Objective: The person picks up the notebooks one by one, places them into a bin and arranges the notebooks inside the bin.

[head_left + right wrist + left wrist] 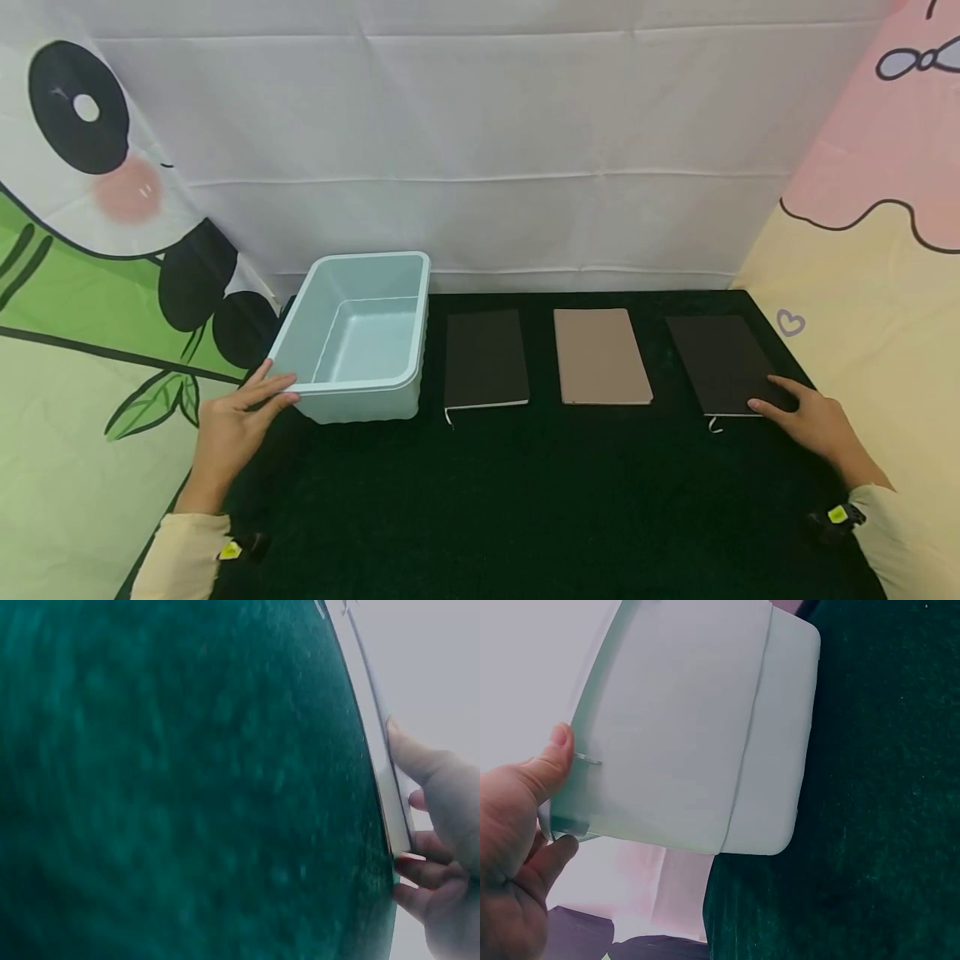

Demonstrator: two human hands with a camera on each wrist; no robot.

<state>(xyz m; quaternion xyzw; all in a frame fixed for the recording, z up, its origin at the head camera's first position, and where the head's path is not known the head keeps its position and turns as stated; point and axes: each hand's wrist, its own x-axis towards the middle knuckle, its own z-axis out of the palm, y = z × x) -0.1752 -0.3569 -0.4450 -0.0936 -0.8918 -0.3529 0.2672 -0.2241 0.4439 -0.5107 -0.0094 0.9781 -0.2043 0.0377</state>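
At the left, a light blue plastic bin (pixel 360 407) stands on the dark green cloth. My left hand (pixel 234 429) holds its near left corner, thumb on the front just below the rim and fingers around the side, as the left wrist view shows. At the far right lies a black notebook (pixel 720 358) with a white ribbon at its near edge. My right hand (pixel 813 421) grips its near right corner, the thumb on top and the other fingers along the edge. In the right wrist view the notebook's pale page edge (pixel 375 735) shows beside the thumb.
Between bin and right-hand notebook lie a second black notebook (pixel 486 358) with a ribbon and a tan notebook (pixel 603 357). Green cloth (pixel 525 500) covers the table. A white curtain (pixel 525 125) hangs behind, with printed cartoon fabric on both sides.
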